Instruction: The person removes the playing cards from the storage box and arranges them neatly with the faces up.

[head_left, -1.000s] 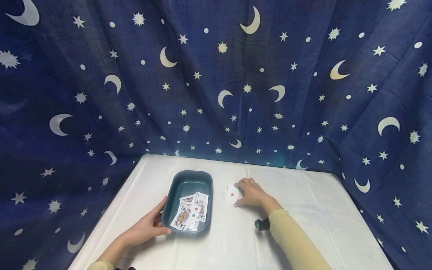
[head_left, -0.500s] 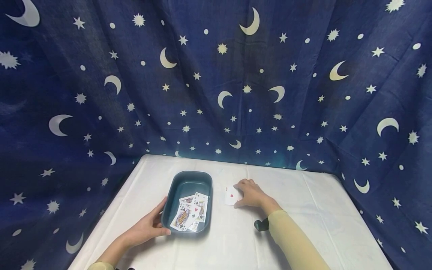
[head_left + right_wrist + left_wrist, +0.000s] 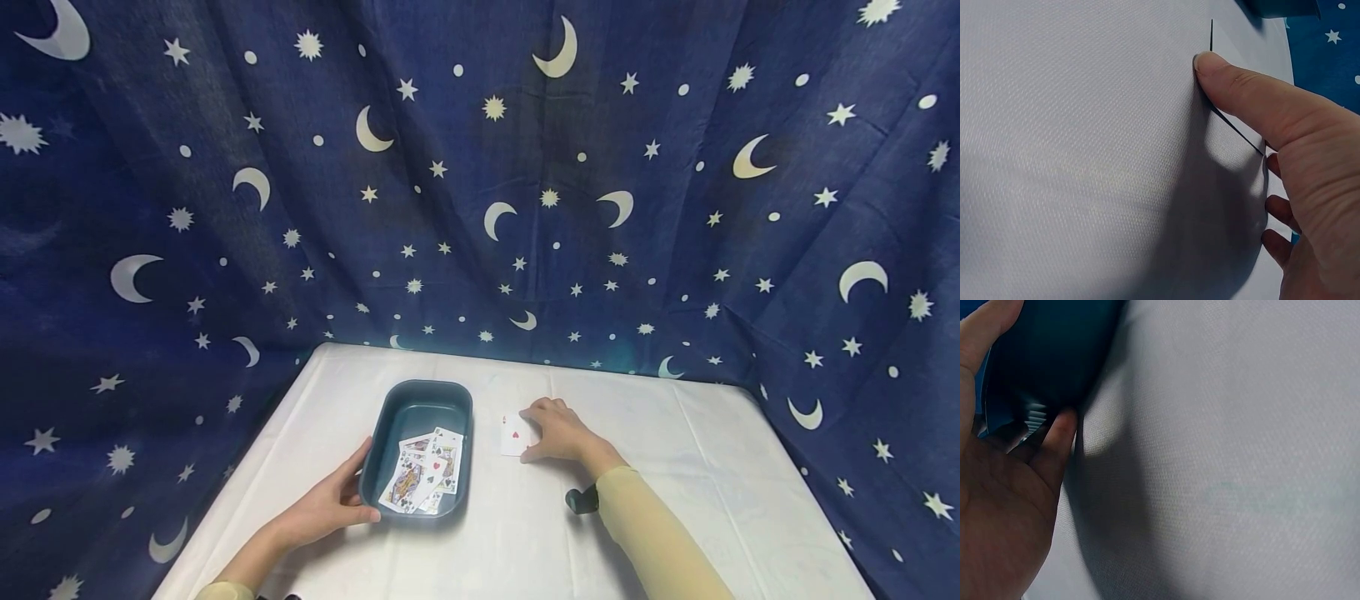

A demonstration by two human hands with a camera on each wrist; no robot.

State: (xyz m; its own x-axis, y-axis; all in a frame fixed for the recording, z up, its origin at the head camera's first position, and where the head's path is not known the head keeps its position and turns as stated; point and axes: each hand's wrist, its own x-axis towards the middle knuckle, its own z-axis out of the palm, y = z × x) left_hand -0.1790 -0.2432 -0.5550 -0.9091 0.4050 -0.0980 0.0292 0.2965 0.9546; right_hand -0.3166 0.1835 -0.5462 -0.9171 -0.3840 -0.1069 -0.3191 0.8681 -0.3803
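My left hand [image 3: 322, 504] holds the dark teal plastic bin [image 3: 408, 414] at its near left corner, thumb at the near side and fingers along the left wall. In the left wrist view the bin [image 3: 1054, 350] fills the top left, with fingertips against its underside. Several face-up playing cards [image 3: 405, 485], one a queen, lie overlapping in its near half. To the right of the bin, my right hand [image 3: 561, 433] pinches an ace of hearts [image 3: 515, 435] by its edges, thumb at the near edge. That card's right part is hidden under the hand.
White cloth covers the table [image 3: 645, 533]. A dark blue curtain [image 3: 480, 250] with moons and stars hangs behind and along both sides. A dark round device [image 3: 582, 499] is at the right wrist.
The ace of hearts and the right hand have shifted very slightly toward the near side over the last second. The left hand and the bin look the same.
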